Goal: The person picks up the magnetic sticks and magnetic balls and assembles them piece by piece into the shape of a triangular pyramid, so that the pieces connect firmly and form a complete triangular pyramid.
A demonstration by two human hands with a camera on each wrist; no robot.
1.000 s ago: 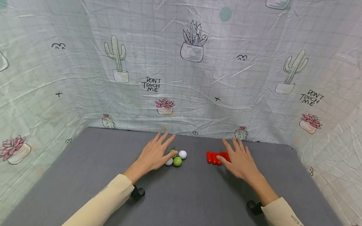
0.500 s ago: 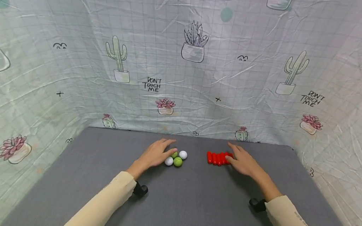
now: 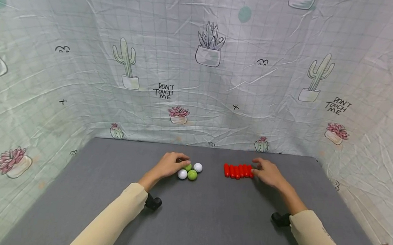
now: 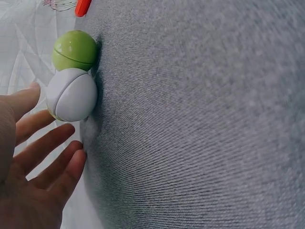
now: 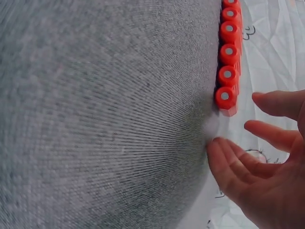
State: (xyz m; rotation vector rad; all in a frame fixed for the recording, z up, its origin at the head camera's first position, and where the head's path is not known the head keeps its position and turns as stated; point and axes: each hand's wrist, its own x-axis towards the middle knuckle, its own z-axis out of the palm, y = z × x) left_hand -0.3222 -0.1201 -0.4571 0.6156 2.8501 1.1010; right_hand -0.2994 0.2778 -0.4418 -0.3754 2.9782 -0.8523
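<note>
Two white and two green balls form a tight cluster on the grey table, left of centre. My left hand (image 3: 168,165) is at their left side, its thumb overlapping the rear green ball (image 3: 187,167) in the head view. In the left wrist view its fingers are loosely bent beside the white ball (image 4: 74,95), with the front green ball (image 4: 75,47) beyond. Several short red cylinders (image 3: 237,172) lie side by side in a row. My right hand (image 3: 268,173) is at the row's right end, thumb and fingers apart near the last red cylinder (image 5: 225,98), holding nothing.
The grey table (image 3: 206,215) ends at the back against a hanging cloth (image 3: 220,86) printed with cacti, which also runs along both sides. A black wrist camera (image 3: 153,203) sits under the left forearm and another black camera (image 3: 280,219) under the right.
Both hands have come down from spread fingers to loosely bent ones. The right hand has shifted right, uncovering the row of red cylinders. The balls and cylinders have stayed in place.
</note>
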